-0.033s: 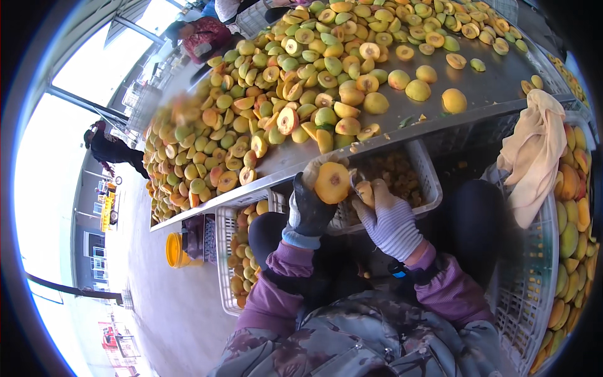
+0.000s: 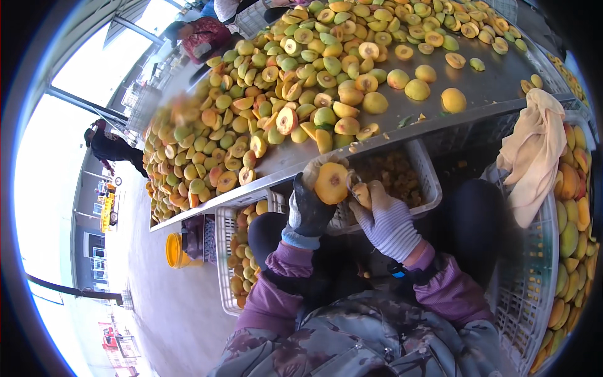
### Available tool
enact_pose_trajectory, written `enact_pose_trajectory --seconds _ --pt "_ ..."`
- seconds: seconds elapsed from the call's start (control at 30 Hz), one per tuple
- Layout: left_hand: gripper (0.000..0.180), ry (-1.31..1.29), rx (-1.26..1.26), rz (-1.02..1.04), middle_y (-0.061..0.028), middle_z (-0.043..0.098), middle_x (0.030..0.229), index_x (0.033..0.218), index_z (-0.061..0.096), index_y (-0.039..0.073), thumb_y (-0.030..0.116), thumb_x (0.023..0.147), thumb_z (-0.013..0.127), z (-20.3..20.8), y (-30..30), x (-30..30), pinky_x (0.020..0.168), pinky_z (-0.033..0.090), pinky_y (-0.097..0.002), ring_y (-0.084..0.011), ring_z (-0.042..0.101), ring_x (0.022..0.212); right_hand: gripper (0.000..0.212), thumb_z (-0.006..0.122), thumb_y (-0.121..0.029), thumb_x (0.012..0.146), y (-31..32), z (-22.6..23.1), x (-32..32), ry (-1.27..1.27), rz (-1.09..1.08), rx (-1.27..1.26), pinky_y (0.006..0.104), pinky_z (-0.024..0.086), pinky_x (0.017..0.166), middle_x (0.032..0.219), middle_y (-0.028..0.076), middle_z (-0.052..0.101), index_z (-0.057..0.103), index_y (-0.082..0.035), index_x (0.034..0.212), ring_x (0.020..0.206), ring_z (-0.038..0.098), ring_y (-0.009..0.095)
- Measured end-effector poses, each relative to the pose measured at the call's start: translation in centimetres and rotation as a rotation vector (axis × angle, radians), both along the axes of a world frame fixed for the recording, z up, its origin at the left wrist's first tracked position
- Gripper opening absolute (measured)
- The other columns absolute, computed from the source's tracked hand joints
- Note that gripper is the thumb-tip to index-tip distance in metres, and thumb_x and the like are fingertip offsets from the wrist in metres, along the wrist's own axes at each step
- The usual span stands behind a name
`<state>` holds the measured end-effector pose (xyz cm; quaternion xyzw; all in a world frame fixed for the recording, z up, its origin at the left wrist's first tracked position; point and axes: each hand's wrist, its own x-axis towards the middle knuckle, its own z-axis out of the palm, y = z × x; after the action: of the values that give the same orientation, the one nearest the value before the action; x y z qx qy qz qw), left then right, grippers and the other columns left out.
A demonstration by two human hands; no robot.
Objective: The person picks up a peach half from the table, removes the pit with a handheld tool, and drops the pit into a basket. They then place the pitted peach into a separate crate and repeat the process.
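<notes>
Head view: left hand [image 2: 309, 207] in dark glove, grip closed around halved peach [image 2: 331, 183], cut face up, just left of right hand [image 2: 387, 224] in striped glove, grip curled, contents unclear, both above white crate [image 2: 422, 164] below tabletop [image 2: 483, 88].

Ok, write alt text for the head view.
Two gloved hands work over a crate: the left hand holds a halved peach, the right hand beside it. Behind them, a metal table carries piled peach halves.
</notes>
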<state>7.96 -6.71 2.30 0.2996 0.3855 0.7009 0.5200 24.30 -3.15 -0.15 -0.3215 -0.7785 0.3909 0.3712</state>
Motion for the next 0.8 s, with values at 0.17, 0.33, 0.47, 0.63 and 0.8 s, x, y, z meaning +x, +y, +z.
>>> enact_pose_trajectory --seconds 0.17,0.33,0.47,0.63,0.8 --pt "0.047 0.252 0.052 -0.035 -0.0192 0.06 0.11 0.118 0.053 -0.003 0.038 0.095 0.055 -0.1 0.0 0.7 0.089 0.051 -0.0419 -0.031 0.061 0.1 0.028 0.064 -0.018 0.087 -0.2 -0.2 -0.5 -0.074 0.023 0.054 0.0483 0.049 0.056 0.071 0.022 0.06 0.046 -0.001 0.1 0.067 0.062 0.043" --pt "0.056 0.101 0.001 -0.039 -0.0158 0.059 0.111 0.12 0.05 -0.003 0.046 0.092 0.051 -0.2 0.0 1.4 0.088 0.05 -0.0368 -0.024 0.06 0.099 0.031 0.064 -0.016 0.083 -0.2 -0.5 -0.6 -0.123 0.026 0.065 0.0477 0.051 0.056 0.07 0.02 0.061 0.045 -0.001 0.102 0.065 0.063 0.041" --pt "0.055 0.091 -0.043 0.038 -0.0155 0.059 0.109 0.118 0.051 -0.002 0.046 0.093 0.051 -0.4 -0.4 1.5 0.086 0.051 -0.0355 -0.0234 0.059 0.1 0.031 0.06 -0.023 0.086 -0.3 0.2 -0.9 -0.329 0.084 0.014 0.0464 0.054 0.063 0.077 0.019 0.065 0.047 -0.001 0.104 0.07 0.065 0.038" --pt "0.054 0.302 0.03 0.06 -0.0143 0.06 0.106 0.115 0.054 -0.002 0.046 0.091 0.057 1.4 -0.7 2.5 0.082 0.051 -0.0334 -0.0191 0.06 0.091 0.029 0.058 -0.018 0.086 -0.4 -0.4 -1.2 -0.308 0.155 0.069 0.0463 0.054 0.065 0.082 0.019 0.062 0.049 0.0 0.106 0.074 0.064 0.039" --pt "0.04 0.272 0.022 0.124 -0.0113 0.063 0.098 0.106 0.06 -0.003 0.034 0.09 0.062 2.1 -0.8 2.7 0.078 0.05 -0.0294 -0.0139 0.059 0.081 0.029 0.059 -0.014 0.084 -0.7 -0.7 -1.1 -0.242 0.247 0.07 0.0462 0.052 0.073 0.093 0.022 0.057 0.05 0.002 0.107 0.086 0.062 0.039"
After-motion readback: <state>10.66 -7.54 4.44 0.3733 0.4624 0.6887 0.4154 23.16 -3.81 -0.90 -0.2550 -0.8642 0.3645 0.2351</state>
